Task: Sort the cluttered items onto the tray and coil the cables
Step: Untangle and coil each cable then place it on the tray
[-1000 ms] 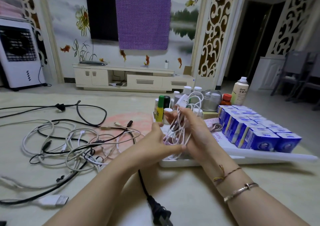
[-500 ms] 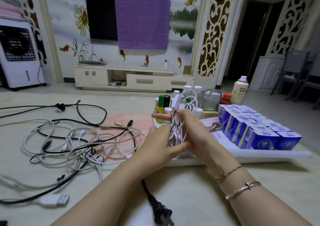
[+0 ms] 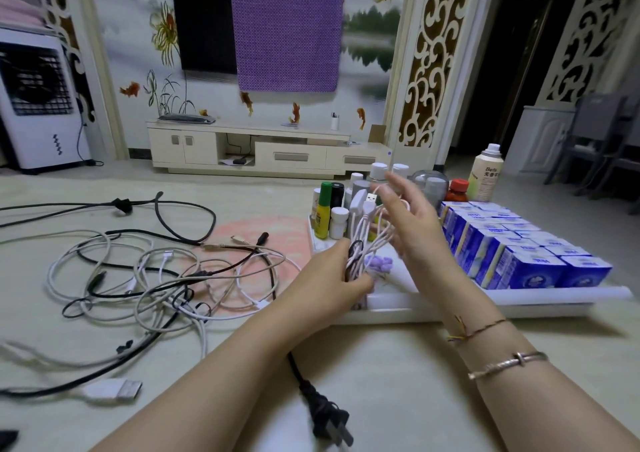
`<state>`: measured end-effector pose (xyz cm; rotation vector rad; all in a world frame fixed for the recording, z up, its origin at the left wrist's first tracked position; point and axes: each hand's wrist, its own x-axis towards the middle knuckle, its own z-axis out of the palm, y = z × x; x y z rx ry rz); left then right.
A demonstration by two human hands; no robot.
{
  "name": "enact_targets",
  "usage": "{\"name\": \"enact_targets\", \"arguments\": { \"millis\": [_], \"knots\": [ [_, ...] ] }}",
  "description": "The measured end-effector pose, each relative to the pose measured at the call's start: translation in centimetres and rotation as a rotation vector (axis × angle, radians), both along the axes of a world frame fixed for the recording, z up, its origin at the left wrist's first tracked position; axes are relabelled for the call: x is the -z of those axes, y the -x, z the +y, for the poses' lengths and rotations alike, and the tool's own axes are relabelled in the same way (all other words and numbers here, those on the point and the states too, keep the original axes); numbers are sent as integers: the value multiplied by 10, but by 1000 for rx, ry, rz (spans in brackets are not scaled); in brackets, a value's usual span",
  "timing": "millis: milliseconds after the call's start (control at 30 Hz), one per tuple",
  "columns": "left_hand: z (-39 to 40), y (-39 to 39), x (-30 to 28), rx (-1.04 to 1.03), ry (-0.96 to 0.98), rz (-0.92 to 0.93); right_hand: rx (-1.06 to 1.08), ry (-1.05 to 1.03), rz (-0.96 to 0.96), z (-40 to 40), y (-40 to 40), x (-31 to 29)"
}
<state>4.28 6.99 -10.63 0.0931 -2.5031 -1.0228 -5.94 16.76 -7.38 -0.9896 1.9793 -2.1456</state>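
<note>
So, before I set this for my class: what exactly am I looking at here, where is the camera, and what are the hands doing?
There is no machine here, only a person's two bare hands. The one picture comes from a wide-angle camera worn on the head, looking forward and down.

The left hand has its grip closed round the lower end of a bundled white USB cable. The right hand is raised beside the bundle with its fingers spread; its image is blurred.

Behind the hands sits a flat white tray holding rows of small blue cartons and a cluster of small bottles. To the left lies a loose tangle of white and black cables, not yet coiled. A black two-pin power plug lies between the forearms.
</note>
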Motion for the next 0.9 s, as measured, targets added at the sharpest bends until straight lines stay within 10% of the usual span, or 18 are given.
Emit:
{"name": "enact_targets", "arguments": {
  "millis": [900],
  "knots": [
    [2, 4, -3, -6, -163, -97, 115, -251, 360, 1, 2, 3]
  ]
}}
